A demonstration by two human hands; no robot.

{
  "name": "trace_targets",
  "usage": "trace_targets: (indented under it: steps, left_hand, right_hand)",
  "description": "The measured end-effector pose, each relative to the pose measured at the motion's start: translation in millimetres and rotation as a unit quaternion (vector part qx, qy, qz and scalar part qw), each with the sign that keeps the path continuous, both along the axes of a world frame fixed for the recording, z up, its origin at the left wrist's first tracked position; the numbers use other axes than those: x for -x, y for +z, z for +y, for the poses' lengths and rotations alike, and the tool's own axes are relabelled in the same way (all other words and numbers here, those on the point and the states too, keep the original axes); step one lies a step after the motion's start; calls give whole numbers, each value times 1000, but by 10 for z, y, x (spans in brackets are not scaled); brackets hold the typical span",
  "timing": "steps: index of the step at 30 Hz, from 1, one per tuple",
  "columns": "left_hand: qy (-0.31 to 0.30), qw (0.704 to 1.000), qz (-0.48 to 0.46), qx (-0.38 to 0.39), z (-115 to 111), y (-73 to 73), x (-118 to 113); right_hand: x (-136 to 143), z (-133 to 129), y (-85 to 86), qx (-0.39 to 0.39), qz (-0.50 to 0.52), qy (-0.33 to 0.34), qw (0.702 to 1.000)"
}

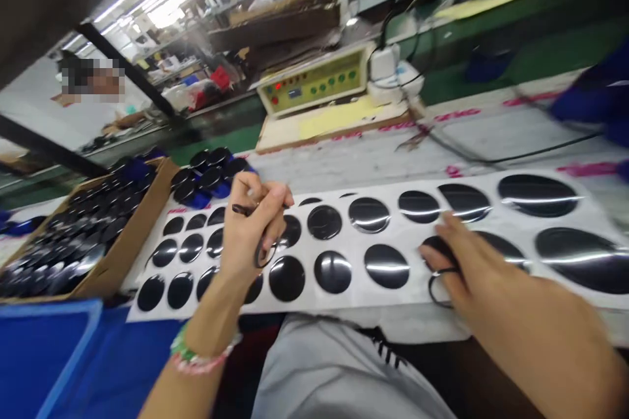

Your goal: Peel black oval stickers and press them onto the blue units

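A long white sheet (304, 301) with rows of glossy black discs (324, 222) lies across the bench in front of me. My left hand (251, 226) is raised over its left half, fingers curled closed, with a thin black ring (262, 255) hanging at the fingertips. Another dark bit shows by its knuckles, too small to name. Over the right half, my right hand (506, 301) is slightly blurred, with thumb and forefinger pinching a thin black ring (435, 288). The fingertips cover part of the discs there; whether they touch the sheet I cannot tell.
At the left stands a cardboard box (140, 229) full of black-topped round pieces, with more round pieces (211, 173) beside it. A blue bin (44, 353) sits lower left. Behind the sheet are a control box (314, 85), a white plug (386, 65) and a black cable (540, 152).
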State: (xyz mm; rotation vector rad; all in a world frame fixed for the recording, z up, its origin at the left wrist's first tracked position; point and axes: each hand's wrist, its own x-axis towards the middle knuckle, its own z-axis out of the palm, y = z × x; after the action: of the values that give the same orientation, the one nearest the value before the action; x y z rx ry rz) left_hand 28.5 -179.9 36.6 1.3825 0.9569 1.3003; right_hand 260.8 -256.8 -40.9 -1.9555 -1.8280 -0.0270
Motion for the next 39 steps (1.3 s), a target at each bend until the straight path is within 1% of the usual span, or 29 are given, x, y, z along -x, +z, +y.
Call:
trace_targets:
  steps: [1,2,3,4,5,6,7,8,9,10,13,15,18,20,23,24,28,31,32,33,34,36,37,38,39]
  left_hand:
    - [-25,997,68,-24,96,26,8]
    - [-61,983,159,-64,187,26,-14]
    - [-104,954,258,-113,270,4,-63]
    - [-145,909,355,-163,340,-37,-132]
    - [-180,855,440,-207,399,-90,-212]
    - [-209,801,508,-240,448,-146,-294]
    - [-229,755,557,-258,489,-198,-372]
    - [-242,724,591,-261,525,-240,-441]
    - [-251,706,610,-258,559,-267,-498]
    - [-257,698,617,-255,592,-278,-543]
    - [-272,702,611,-244,678,-234,-616]
    - [-286,703,606,-239,705,-191,-627]
    - [-291,706,601,-236,679,-175,-607]
    - [-277,697,613,-248,636,-197,-585]
    - [-261,686,615,-289,587,-248,-564]
    - [-260,689,607,-300,581,-269,-560]
    - [-256,719,560,-323,601,-372,-541]
    - [-255,736,524,-344,631,-425,-485]
    - [-253,747,507,-348,636,-427,-452]
    - [-256,772,475,-336,639,-420,-412]
    - [-262,807,430,-307,640,-407,-364]
    - [-272,879,324,-220,643,-367,-253]
    - [-269,907,276,-172,650,-344,-191]
    - [-258,927,240,-131,664,-320,-129]
    - [-239,940,219,-105,685,-293,-66]
  right_hand:
    - [-16,38,51,-6,-19,-5,1000]
    - [-40,63,90,-6,-17,-5,1000]
    - [-72,76,121,-2,8,-3,1000]
    - [-108,80,151,6,52,-2,999]
    - [-143,77,182,14,95,-8,995]
    - [-173,72,216,23,129,-14,991]
    - [-194,67,250,24,153,-20,988]
    - [-201,66,283,16,168,-27,985]
    - [-192,73,310,2,176,-32,984]
    - [-166,89,329,-16,181,-30,983]
    - [-16,197,326,-44,177,14,983]
    - [94,287,285,-21,155,39,987]
    - [184,368,226,14,117,27,993]
    - [197,372,204,19,101,21,994]
    - [205,351,182,34,82,4,996]
    - [213,348,174,40,75,-4,996]
    - [253,368,152,71,42,-25,996]
    - [273,389,179,107,46,-40,992]
    - [278,392,198,119,55,-47,990]
    - [284,393,220,130,66,-54,988]
    - [290,392,244,140,77,-58,985]
    - [302,387,288,156,95,-64,981]
    - [308,384,305,163,101,-64,979]
    - [311,381,318,169,105,-68,978]
    - [311,378,325,174,109,-73,976]
